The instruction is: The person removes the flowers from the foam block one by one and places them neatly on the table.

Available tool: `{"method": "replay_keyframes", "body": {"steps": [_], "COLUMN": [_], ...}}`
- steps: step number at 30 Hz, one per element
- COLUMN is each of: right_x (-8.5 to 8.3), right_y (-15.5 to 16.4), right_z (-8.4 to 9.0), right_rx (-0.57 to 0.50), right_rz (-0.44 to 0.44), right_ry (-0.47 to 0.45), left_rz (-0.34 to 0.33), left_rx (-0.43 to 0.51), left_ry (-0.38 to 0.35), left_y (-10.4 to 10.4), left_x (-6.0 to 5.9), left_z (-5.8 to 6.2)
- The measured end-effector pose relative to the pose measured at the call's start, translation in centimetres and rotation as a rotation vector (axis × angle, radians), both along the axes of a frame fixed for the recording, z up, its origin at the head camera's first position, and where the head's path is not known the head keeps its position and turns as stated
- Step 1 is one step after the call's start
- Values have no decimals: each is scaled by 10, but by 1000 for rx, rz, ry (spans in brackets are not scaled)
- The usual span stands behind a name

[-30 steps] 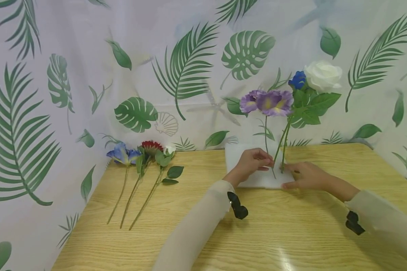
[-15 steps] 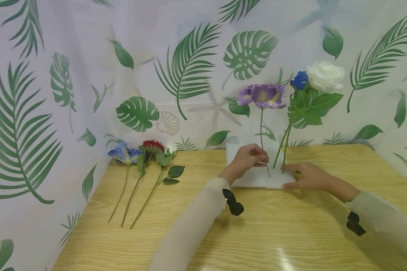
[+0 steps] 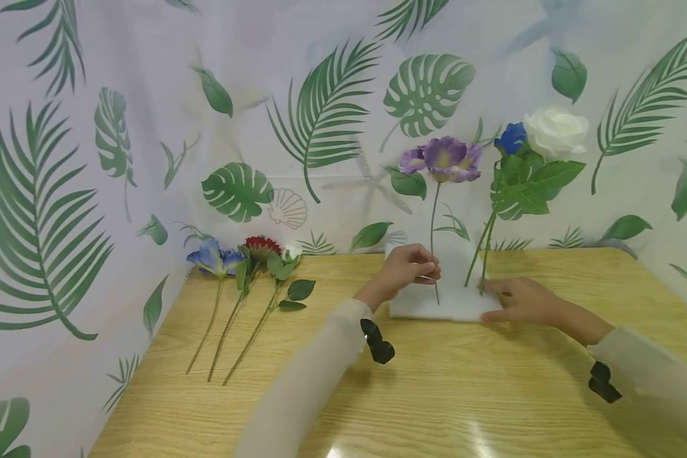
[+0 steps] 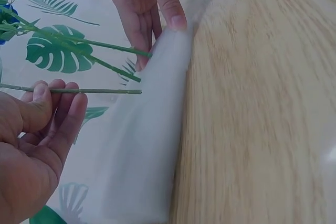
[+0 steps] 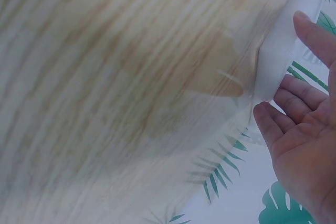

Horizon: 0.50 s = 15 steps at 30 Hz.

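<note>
A person's left hand (image 3: 408, 268) pinches the thin green stem of a purple artificial flower (image 3: 442, 158) between curled fingers (image 4: 62, 109), the stem's lower end standing in a white foam block (image 3: 441, 304) on the pale wooden bench (image 3: 435, 394). The right hand (image 3: 521, 300) lies with straight fingers (image 5: 281, 100) pressed on the block's right edge, just beside the stems of a white rose (image 3: 555, 130) and a blue flower (image 3: 511, 137), also upright in the foam. Three loose stems (image 3: 246, 299) lie well to the left.
</note>
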State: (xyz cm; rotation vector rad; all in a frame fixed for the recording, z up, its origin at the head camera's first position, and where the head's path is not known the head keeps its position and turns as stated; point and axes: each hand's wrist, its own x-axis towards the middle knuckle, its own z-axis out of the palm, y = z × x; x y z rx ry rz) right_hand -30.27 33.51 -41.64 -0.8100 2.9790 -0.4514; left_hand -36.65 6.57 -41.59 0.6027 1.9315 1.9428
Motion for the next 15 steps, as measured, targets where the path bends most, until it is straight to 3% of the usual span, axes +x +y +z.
{"method": "replay_keyframes", "body": {"steps": [15], "right_x": [-3], "right_y": [2], "right_z": [-1], "right_rx": [-6], "right_rz": [4], "right_ry": [-7], "left_rz": [-68], "left_rx": [-107], "left_ry": [58], "left_y": [-44], "left_x": [3], "left_z": [12]}}
